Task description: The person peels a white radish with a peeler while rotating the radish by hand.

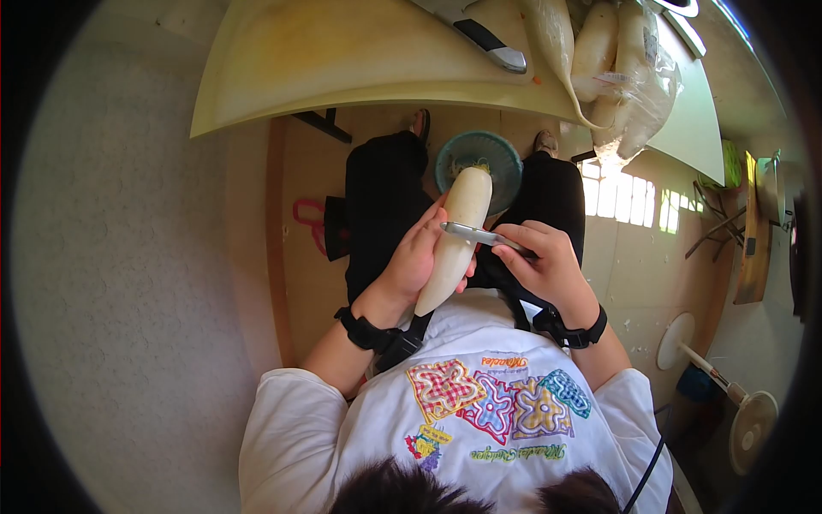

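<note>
At the left the pale table reaches across above the lap, and below it the left hand is bent round a white radish, its palm against one side and some fingertips showing past the far side; the gap in the hand is only as wide as the radish. The radish stands at a slant over the lap, its upper end above a teal bowl between the knees. The likeliest trouble, I would judge, is here: the skin looks smooth and curved, so if the grip loosened, the radish could roll or slip down past the fingers. Across its middle lies a metal peeler, its head reaching toward the left hand; too hard a push, or a skid off the curve, could bring the blade onto those fingers. Just above, on the table, a knife points its handle toward the person, near enough to the edge that a knock might shift it. The right hand is closed narrowly about the peeler's handle. Farther right, bagged radishes overhang the table's edge, and a tug on the plastic could bring them down.
</note>
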`<state>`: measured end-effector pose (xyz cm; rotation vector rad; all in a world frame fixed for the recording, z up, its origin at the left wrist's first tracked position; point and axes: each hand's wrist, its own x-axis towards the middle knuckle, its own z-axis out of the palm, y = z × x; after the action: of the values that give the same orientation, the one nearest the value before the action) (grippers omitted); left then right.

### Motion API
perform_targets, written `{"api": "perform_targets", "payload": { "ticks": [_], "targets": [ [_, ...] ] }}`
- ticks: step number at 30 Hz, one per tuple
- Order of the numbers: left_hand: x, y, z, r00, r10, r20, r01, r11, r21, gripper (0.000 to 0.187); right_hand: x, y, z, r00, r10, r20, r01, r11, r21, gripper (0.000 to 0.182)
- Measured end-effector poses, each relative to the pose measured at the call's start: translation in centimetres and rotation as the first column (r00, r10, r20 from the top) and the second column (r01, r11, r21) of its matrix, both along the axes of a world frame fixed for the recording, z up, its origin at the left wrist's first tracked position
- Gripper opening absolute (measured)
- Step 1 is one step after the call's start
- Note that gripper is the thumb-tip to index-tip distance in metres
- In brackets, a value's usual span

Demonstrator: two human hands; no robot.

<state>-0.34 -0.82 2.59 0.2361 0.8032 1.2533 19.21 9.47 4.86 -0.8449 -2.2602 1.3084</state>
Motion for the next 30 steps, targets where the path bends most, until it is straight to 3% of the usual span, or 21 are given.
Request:
{"api": "perform_targets", "payload": {
  "ticks": [30],
  "targets": [
    [-0.15,-0.77,-0.34,1.000,-0.017,-0.004,0.017,1.000,-0.009,0.052,-0.15,-0.04,-0.19,0.998,-0.059,0.014,0.059,0.998,0.027,0.017]
  ]
}}
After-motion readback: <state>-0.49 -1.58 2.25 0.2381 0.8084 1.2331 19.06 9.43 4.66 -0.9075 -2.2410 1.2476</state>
